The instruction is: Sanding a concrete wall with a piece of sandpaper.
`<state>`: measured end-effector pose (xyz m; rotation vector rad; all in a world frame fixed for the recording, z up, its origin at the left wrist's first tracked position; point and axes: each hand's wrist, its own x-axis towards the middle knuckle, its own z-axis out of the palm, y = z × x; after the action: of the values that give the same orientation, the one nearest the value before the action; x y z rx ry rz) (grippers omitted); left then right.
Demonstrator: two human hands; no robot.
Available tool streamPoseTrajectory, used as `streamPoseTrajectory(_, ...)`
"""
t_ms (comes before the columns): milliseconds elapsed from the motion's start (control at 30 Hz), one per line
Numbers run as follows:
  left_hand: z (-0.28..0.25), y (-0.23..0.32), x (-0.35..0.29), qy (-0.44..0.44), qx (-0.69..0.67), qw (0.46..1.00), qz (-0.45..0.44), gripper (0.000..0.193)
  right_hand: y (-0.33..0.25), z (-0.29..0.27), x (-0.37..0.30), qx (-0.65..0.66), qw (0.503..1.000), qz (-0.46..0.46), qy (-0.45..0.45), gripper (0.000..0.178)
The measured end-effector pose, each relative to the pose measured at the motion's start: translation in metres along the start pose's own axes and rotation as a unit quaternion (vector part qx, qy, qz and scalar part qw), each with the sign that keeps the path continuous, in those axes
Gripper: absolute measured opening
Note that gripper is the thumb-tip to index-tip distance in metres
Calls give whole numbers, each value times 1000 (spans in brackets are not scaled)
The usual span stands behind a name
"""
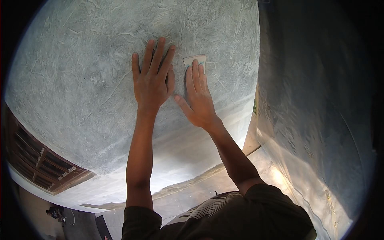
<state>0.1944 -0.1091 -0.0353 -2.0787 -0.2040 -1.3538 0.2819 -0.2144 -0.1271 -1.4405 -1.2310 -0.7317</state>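
A grey plastered wall [100, 72] with a mottled, scratched surface fills most of the view before me. My left hand [153, 82] rests on it, palm down, with its fingers spread and nothing held. To the right of it my right hand [197, 94] presses a small off-white sheet of sandpaper [195, 59] with blue print flat against the wall. Its fingers lie straight and close together over the sheet, with the thumb out to the left. The sheet's upper edge and corners show; the rest is hidden under the fingers.
A brown wooden frame with slats [38, 158] is set in the wall at the lower left. Translucent plastic sheeting [312, 100] hangs along the right side. Below, a pale floor [212, 182] shows, with dark items [56, 214] at the lower left.
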Motion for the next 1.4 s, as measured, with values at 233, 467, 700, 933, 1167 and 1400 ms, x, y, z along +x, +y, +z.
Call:
streamPoseTrajectory(233,-1,0,0,11,-14,1000,3,50,-1,-18,53,-29,998,-43,28,86)
streamPoseTrajectory(467,3,0,2,12,-18,1000,8,50,-4,-14,30,-21,1000,19,8,85)
streamPoseTrajectory(700,4,-2,-2,5,-25,1000,6,49,-3,-3,-8,-3,1000,14,-21,86)
streamPoseTrajectory(933,1,1,1,17,-28,999,4,47,-2,-20,65,-31,998,-46,42,89)
streamPoseTrajectory(1167,1,1,3,5,-4,1000,6,47,-7,-9,31,1,1000,-4,22,89)
streamPoseTrajectory(1400,4,-1,-2,-2,8,1000,8,49,-6,-4,3,33,999,9,-5,87)
